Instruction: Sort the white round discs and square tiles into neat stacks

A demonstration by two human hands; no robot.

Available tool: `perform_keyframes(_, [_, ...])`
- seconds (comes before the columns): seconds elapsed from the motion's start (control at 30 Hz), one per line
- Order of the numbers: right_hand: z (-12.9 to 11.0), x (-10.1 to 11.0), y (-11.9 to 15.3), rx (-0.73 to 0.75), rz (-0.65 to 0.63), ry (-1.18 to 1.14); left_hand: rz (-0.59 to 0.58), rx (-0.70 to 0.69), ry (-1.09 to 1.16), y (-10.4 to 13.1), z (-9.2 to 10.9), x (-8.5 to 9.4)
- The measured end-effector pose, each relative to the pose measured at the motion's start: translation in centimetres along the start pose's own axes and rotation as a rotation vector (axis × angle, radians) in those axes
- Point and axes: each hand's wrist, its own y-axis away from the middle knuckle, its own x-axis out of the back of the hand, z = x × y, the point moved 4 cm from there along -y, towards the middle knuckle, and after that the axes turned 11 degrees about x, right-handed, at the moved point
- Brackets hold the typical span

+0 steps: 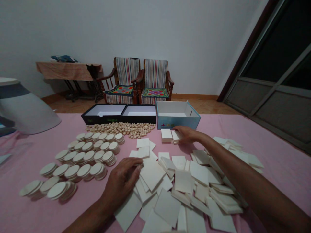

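Left hand (126, 176) is resting by loose square tiles (152, 173), grip unclear; beyond, right hand (186, 134) is grasping a tile stack (175, 136), seemingly lining it up, probably needing squaring against the neighbouring stack (166, 134).

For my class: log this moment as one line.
right hand: at short square stack before blue box | left hand: at loose squares | round discs: stacked in rows | small pieces: heaped before black box
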Motion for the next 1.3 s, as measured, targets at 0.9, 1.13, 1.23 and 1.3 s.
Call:
perform_keyframes(0.9, [0.5,-1.1,0.0,0.042,0.073,-0.060,0.012,0.003,-0.010,0.0,0.0,0.1])
perform_keyframes(1.13, [0.6,1.3,3.6,0.073,0.098,-0.124,0.001,0.022,-0.016,-0.1,-0.1,-0.1])
perform_keyframes(1.23, [0.9,1.0,7.0,0.062,-0.112,-0.151,0.011,0.018,-0.019,-0.1,-0.1,-0.1])
perform_keyframes(1.3, [1.0,0.4,9.1,0.034,-0.193,-0.105,0.019,0.010,-0.020,-0.2,-0.1,-0.1])
